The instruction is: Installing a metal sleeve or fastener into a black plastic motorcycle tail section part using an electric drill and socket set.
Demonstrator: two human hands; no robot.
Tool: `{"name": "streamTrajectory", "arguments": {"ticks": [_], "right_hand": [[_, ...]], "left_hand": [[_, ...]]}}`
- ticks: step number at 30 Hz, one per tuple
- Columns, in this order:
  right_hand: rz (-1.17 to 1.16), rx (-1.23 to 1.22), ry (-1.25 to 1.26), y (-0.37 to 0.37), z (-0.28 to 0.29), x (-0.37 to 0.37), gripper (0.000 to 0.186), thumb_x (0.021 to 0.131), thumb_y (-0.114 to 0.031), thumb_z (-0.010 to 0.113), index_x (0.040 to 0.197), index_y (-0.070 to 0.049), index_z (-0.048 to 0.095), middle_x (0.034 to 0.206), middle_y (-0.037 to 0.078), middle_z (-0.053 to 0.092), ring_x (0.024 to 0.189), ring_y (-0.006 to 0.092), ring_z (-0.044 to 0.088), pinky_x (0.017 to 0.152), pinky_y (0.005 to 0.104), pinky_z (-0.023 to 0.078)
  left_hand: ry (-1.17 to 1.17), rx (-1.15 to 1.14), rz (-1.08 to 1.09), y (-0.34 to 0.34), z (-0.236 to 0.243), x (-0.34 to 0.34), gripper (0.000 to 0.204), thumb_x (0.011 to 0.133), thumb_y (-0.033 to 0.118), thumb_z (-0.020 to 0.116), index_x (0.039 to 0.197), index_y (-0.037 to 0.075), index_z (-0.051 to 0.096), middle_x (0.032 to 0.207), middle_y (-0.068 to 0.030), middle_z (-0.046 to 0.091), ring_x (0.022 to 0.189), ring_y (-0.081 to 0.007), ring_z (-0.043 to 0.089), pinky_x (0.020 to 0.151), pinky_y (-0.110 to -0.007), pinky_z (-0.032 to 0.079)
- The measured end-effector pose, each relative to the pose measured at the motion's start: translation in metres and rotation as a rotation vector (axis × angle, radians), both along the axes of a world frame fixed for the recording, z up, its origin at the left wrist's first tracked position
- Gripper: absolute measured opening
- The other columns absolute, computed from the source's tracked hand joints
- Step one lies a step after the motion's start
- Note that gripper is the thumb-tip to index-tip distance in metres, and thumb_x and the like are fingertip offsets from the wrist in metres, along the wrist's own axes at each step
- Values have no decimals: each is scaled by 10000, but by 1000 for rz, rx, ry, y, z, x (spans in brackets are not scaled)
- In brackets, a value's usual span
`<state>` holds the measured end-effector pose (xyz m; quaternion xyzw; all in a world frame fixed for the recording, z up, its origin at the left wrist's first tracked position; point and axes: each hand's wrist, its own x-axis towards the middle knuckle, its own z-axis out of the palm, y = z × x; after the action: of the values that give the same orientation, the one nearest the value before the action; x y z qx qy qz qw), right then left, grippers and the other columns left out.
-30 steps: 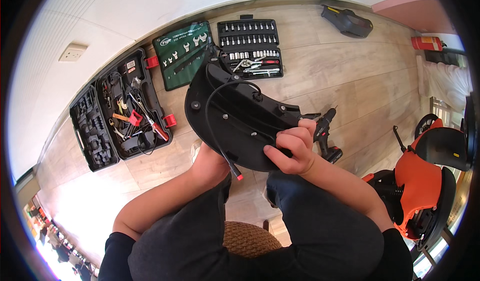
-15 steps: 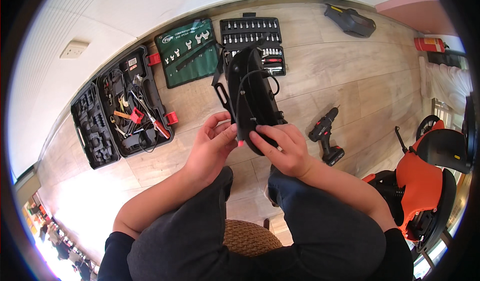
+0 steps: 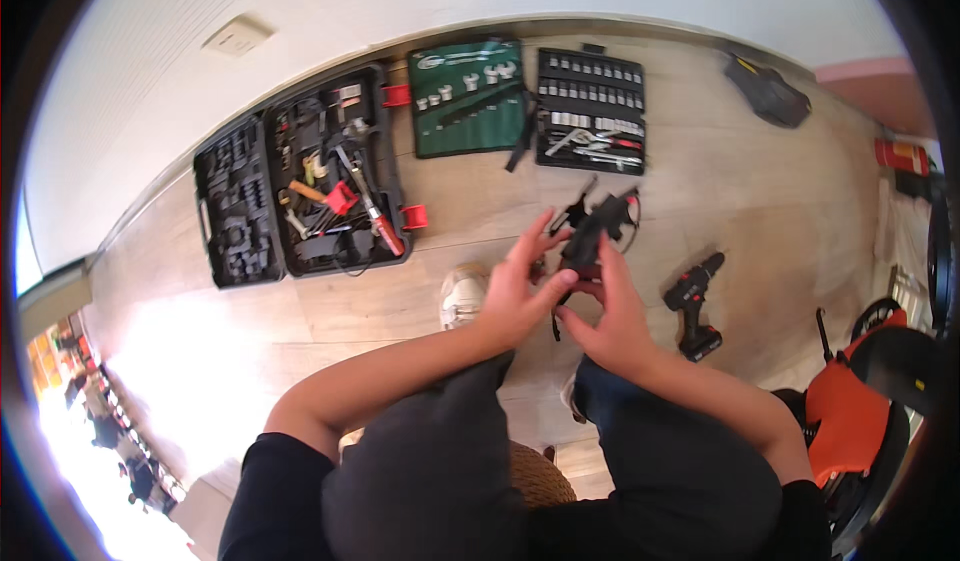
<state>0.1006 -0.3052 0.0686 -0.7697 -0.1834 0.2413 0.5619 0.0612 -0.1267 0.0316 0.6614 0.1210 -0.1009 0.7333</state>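
In both hands, above the floor in front of my knees, is a black curved fender-like part [image 3: 590,243] with brackets and a thin cable; it is blurred. My left hand [image 3: 525,286] grips its left side, thumb near the lower end and fingers along the bracket. My right hand [image 3: 615,316] is closed around the right side and lower end. The fingers hide much of the lower part. Beyond the part, an open socket set [image 3: 590,111] lies on the floor. A black cordless drill [image 3: 692,306] lies to the right of my right hand.
An open black tool case [image 3: 330,181] with loose tools lies at left, beside a green wrench roll [image 3: 465,101]. A black moulded piece [image 3: 768,91] rests by the far wall. At right stands an orange and black vehicle [image 3: 850,411]. My shoe [image 3: 463,296] is near the case.
The part has turned from steeply upright to a tilted, foreshortened pose, and my hands have shifted their hold toward its middle. The whole view has swung, so the floor things appear farther right.
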Motion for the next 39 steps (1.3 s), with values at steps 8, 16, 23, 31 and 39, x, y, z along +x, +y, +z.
{"name": "streamTrajectory", "arguments": {"ticks": [8,16,23,31,39], "right_hand": [[19,219,731,1,29,6,1076,830,111,543,1649,-137,-110,1688,183,88,1482,326,355,1130,414,395],[383,-285,671,44,69,44,901,922,0,625,1650,-112,106,1612,218,312,1428,328,441,1114,414,426],[822,-406,312,128,141,69,277,977,-112,637,1228,5,639,992,106,746,931,203,719,857,342,557],[833,-656,37,137,-22,23,288,950,-216,665,1176,-37,659,1032,173,724,951,312,705,844,423,557],[1130,-739,-76,131,-90,-55,328,933,-326,633,1137,-68,645,1084,189,699,1030,386,667,873,483,531]], "left_hand": [[-458,336,-130,2,-22,-5,931,762,247,860,1548,59,397,1269,-190,637,1115,-406,600,915,-468,512],[-102,5,13,13,-48,-19,656,870,72,729,1477,59,481,1199,-226,686,1080,-412,669,901,-435,539],[89,416,437,191,24,-66,666,882,231,786,1441,4,505,1425,-169,550,1308,-275,538,1122,-394,415],[-2,68,972,353,110,-231,524,961,-16,623,1453,44,452,1354,-141,597,1199,-238,629,1007,-366,555],[305,-55,1304,323,93,-366,549,930,-49,618,1445,59,462,1313,-152,613,1172,-300,653,979,-419,595]]}}
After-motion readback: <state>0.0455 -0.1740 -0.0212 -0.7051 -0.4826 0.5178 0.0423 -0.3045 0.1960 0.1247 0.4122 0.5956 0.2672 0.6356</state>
